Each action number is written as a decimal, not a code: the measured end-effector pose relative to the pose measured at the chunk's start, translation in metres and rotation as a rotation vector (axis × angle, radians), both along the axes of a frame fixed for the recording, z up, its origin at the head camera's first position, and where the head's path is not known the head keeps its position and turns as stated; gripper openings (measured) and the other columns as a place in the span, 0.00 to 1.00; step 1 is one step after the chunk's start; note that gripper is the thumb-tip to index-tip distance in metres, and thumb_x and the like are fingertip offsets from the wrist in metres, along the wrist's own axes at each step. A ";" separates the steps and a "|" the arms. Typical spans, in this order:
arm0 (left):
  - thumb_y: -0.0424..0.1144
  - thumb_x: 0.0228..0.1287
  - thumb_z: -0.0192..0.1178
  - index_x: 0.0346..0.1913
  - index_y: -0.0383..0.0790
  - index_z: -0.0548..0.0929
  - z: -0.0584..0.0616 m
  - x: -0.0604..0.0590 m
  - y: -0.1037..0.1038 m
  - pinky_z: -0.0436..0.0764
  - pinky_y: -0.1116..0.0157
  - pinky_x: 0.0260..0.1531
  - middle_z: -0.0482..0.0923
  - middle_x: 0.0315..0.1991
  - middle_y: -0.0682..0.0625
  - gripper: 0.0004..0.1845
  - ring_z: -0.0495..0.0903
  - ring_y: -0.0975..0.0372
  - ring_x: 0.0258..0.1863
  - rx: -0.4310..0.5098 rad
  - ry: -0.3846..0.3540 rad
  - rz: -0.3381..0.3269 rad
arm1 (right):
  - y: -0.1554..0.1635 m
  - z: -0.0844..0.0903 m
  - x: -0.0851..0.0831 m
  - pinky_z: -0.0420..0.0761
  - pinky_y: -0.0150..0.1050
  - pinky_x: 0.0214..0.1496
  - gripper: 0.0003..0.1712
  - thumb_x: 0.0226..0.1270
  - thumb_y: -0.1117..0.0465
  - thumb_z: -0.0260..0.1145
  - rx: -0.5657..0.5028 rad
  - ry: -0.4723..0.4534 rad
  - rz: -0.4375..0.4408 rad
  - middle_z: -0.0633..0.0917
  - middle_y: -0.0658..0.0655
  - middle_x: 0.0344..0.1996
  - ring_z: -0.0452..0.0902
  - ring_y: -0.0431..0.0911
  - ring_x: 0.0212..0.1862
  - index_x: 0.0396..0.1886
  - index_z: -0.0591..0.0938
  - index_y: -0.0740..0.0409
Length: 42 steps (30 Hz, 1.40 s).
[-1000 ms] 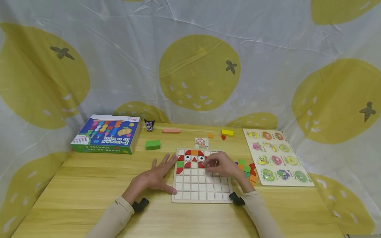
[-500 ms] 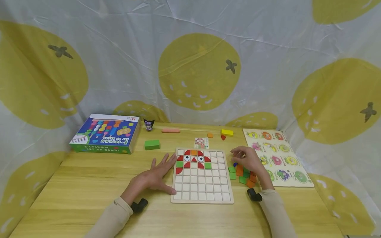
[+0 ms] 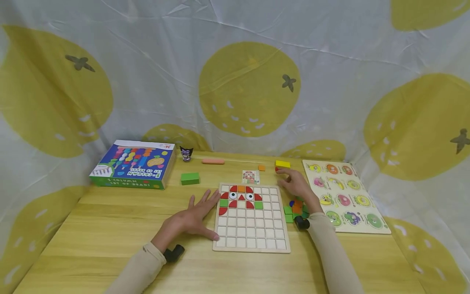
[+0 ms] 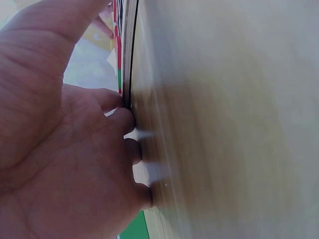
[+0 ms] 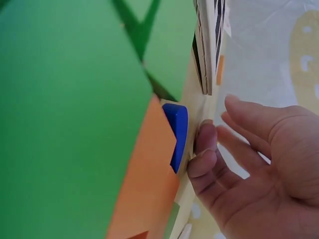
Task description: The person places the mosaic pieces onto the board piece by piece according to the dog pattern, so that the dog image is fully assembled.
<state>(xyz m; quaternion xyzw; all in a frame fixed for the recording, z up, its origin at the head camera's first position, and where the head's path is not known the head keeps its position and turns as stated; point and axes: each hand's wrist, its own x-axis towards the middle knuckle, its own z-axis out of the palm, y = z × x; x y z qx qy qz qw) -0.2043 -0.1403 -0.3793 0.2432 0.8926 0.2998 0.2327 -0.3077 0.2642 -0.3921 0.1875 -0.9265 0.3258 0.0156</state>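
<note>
My left hand (image 3: pixel 191 222) lies with fingers spread along the left edge of a wooden grid board (image 3: pixel 251 249). Its thumb rests at the board's lower left corner, and the index fingertip is at the upper left edge. Red, green and orange tiles and two round eye pieces form a pattern in the board's upper rows, with a red triangle (image 3: pixel 241 197) between the eyes. My right hand (image 3: pixel 296 184) reaches past the board's upper right corner, its fingertips right at a small red piece (image 3: pixel 277 168). In the right wrist view, thumb and fingers are apart, with nothing visible between them.
Loose tiles, including a blue piece (image 5: pixel 180 129) and an orange one (image 5: pixel 149 169), lie under my right wrist. A small pattern card (image 3: pixel 251 177), orange tile (image 3: pixel 262 168), yellow block (image 3: pixel 282 163) and green block (image 3: pixel 189 178) lie behind. A fruit board (image 3: pixel 346 196) stands right, a bead box (image 3: pixel 132 163) left.
My right hand has moved from the grid board, where a green tile now sits beside the right eye's lower corner, past the loose tiles to the red piece behind. The left hand stays.
</note>
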 end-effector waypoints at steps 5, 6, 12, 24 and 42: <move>0.59 0.53 0.84 0.89 0.43 0.44 0.001 0.000 0.000 0.23 0.34 0.79 0.36 0.90 0.46 0.72 0.28 0.46 0.88 -0.005 -0.005 0.007 | 0.000 0.002 0.000 0.84 0.40 0.42 0.16 0.75 0.71 0.71 0.004 -0.026 0.030 0.83 0.67 0.68 0.83 0.50 0.36 0.59 0.88 0.69; 0.59 0.53 0.84 0.89 0.43 0.44 0.000 0.000 0.000 0.23 0.34 0.79 0.36 0.90 0.46 0.72 0.28 0.46 0.88 -0.007 -0.006 0.008 | 0.000 0.002 0.002 0.85 0.41 0.43 0.14 0.75 0.70 0.71 -0.008 -0.037 0.019 0.84 0.66 0.66 0.85 0.52 0.37 0.57 0.89 0.68; 0.59 0.53 0.84 0.89 0.43 0.44 -0.001 0.002 0.000 0.23 0.33 0.79 0.36 0.90 0.45 0.73 0.28 0.45 0.88 -0.003 -0.008 0.003 | 0.002 0.007 0.015 0.88 0.44 0.41 0.07 0.72 0.68 0.75 -0.095 -0.104 -0.070 0.92 0.64 0.48 0.87 0.56 0.42 0.46 0.93 0.62; 0.58 0.54 0.83 0.89 0.41 0.44 0.001 0.003 0.000 0.24 0.32 0.79 0.36 0.90 0.44 0.72 0.29 0.43 0.88 0.010 -0.004 -0.009 | -0.010 0.001 -0.006 0.87 0.51 0.49 0.11 0.70 0.68 0.76 -0.009 -0.131 -0.139 0.89 0.64 0.40 0.83 0.55 0.41 0.49 0.90 0.69; 0.59 0.54 0.83 0.90 0.43 0.44 0.000 0.001 0.000 0.23 0.34 0.79 0.35 0.90 0.46 0.72 0.28 0.46 0.88 -0.009 0.001 -0.011 | 0.003 0.004 0.027 0.80 0.38 0.40 0.06 0.70 0.69 0.76 0.003 -0.147 -0.137 0.86 0.57 0.33 0.77 0.47 0.35 0.41 0.86 0.65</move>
